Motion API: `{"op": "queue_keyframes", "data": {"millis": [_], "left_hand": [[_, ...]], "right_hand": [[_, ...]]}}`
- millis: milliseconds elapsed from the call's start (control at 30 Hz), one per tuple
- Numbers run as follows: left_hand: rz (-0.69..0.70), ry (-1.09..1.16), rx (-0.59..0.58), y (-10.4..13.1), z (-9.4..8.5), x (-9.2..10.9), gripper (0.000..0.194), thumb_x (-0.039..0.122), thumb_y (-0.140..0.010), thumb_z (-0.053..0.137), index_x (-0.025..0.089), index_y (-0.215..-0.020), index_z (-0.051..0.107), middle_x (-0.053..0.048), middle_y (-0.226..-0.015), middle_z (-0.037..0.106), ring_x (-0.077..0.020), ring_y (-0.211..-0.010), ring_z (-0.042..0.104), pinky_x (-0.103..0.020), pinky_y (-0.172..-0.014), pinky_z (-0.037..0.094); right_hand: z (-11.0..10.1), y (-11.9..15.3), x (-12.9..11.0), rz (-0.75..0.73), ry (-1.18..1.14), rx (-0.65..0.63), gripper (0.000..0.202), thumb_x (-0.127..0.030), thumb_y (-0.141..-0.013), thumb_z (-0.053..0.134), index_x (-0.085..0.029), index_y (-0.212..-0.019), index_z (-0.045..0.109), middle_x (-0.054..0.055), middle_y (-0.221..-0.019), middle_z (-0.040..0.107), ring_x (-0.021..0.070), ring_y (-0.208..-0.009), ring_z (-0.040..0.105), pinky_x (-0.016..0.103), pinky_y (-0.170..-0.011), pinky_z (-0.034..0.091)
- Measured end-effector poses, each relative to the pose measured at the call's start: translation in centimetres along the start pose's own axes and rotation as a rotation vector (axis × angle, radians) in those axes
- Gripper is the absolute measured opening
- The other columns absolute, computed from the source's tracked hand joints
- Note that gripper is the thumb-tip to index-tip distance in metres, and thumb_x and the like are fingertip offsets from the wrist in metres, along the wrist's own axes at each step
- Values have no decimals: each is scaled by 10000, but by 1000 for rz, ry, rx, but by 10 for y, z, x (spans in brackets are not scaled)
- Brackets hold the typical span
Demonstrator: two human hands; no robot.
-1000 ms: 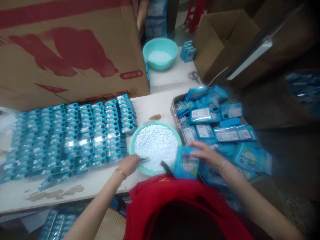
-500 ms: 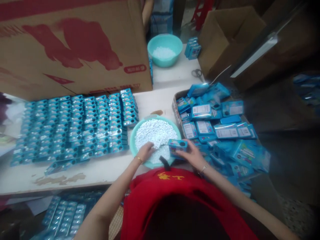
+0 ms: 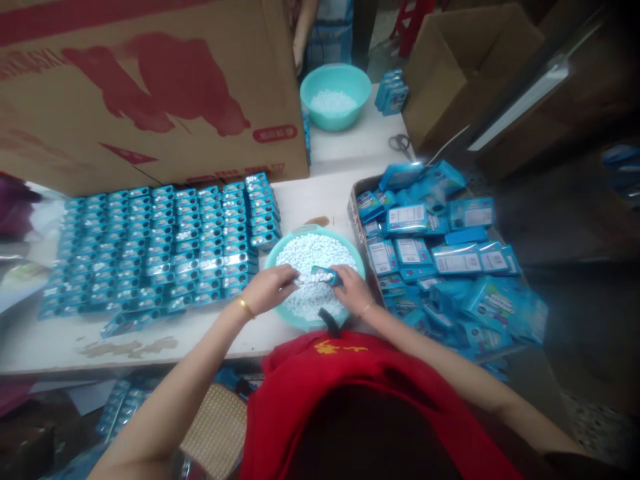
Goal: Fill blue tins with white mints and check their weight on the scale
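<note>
My right hand [image 3: 353,290] grips a small blue box [image 3: 326,274], tilted flat above the nearer green bowl [image 3: 274,259]. White pellets [image 3: 315,250] fill much of that bowl. At the box's left end is my left hand [image 3: 273,288], its fingers closed together around some white pellets. Pellets show between its fingertips and the box; whether any are inside the box I cannot tell. Rows of stacked blue boxes [image 3: 163,250] stand left of the bowl. On the right, a carton [image 3: 356,205] is heaped with more blue boxes [image 3: 413,250].
A large printed cardboard box [image 3: 200,87] stands behind the rows. Farther back are a second green bowl [image 3: 335,120], scissors [image 3: 400,142], a few upright boxes [image 3: 391,93] and an open carton [image 3: 435,80]. Another person's arm [image 3: 304,30] shows beside the large box.
My left hand has come up out of the pellets to the box's end. My right hand has moved the box left over the bowl and turned it.
</note>
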State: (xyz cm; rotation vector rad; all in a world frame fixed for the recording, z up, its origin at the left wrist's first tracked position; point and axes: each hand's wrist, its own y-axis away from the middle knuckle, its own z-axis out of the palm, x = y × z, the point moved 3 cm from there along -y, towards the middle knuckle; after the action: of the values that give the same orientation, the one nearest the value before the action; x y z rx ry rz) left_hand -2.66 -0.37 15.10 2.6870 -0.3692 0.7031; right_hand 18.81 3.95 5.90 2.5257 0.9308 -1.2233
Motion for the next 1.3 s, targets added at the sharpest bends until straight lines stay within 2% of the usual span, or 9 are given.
{"op": "queue_keyframes", "data": {"millis": [267, 333, 433, 533, 633, 767, 900, 1033, 1300], "left_hand": [[-102, -530, -149, -14, -15, 73, 191, 116, -902, 417, 139, -909, 606, -96, -881, 610, -230, -860, 581, -332, -685, 436], [-107, -537, -110, -11, -17, 66, 194, 134, -908, 413, 150, -930, 604, -90, -886, 604, -230, -869, 572, -331, -689, 436], [-217, -498, -26, -5, -12, 20, 210, 170, -912, 407, 163, -1006, 594, -94, -939, 596, -236, -889, 564, -339, -709, 439], [-398, -380, -4, -6, 14, -41, 260, 131, -903, 361, 133, -1018, 595, -135, -994, 588, -255, -948, 556, -375, -788, 441], [-414, -269, -38, -22, 60, -73, 260, 108, -889, 364, 137, -981, 605, -132, -981, 599, -240, -962, 559, -365, -821, 449], [-334, -101, -36, -55, 119, -66, 195, 188, -893, 434, 192, -988, 605, -77, -1018, 618, -194, -978, 566, -315, -859, 461], [-259, 76, 25, -68, 142, -53, 254, 200, -879, 461, 191, -1100, 585, -69, -1100, 628, -175, -1009, 581, -297, -902, 458], [-219, 194, 83, -52, 117, -58, 267, 228, -858, 496, 170, -1105, 580, -68, -1042, 644, -171, -911, 606, -312, -850, 481], [-14, 166, 69, -7, 13, -30, 220, 304, -894, 505, 173, -1053, 583, -45, -917, 617, -151, -822, 577, -278, -765, 452]], "right_hand": [[4, 3, 2, -31, 2, 8, 464, -55, -741, 502, -179, -1186, 550, 132, -1113, 617, 286, -1076, 564, 466, -937, 486], [5, 5, 7, -16, -23, 31, 462, -53, -738, 500, -185, -1178, 552, 128, -1115, 617, 281, -1079, 566, 467, -942, 483], [5, 8, 15, 20, -73, 76, 433, -75, -755, 518, -198, -1169, 550, 121, -1114, 617, 278, -1078, 570, 467, -937, 484], [2, 11, 21, 41, -128, 125, 392, -125, -794, 554, -208, -1177, 544, 114, -1124, 613, 268, -1088, 574, 455, -946, 479], [-3, 13, 21, 47, -168, 154, 350, -198, -833, 587, -220, -1179, 542, 105, -1125, 610, 250, -1084, 581, 431, -946, 479], [-8, 15, 19, 58, -192, 140, 330, -267, -845, 614, -234, -1167, 550, 90, -1112, 610, 238, -1065, 590, 411, -933, 485], [-9, 22, 17, 58, -198, 85, 344, -266, -842, 618, -233, -1178, 551, 87, -1125, 616, 236, -1076, 588, 409, -946, 478], [-4, 28, 19, 46, -186, 36, 343, -287, -842, 620, -238, -1176, 559, 89, -1136, 630, 249, -1095, 583, 432, -955, 472], [6, 14, 17, 97, -174, 79, 349, -230, -820, 613, -195, -1164, 561, 119, -1117, 624, 260, -1073, 579, 431, -933, 477]]}}
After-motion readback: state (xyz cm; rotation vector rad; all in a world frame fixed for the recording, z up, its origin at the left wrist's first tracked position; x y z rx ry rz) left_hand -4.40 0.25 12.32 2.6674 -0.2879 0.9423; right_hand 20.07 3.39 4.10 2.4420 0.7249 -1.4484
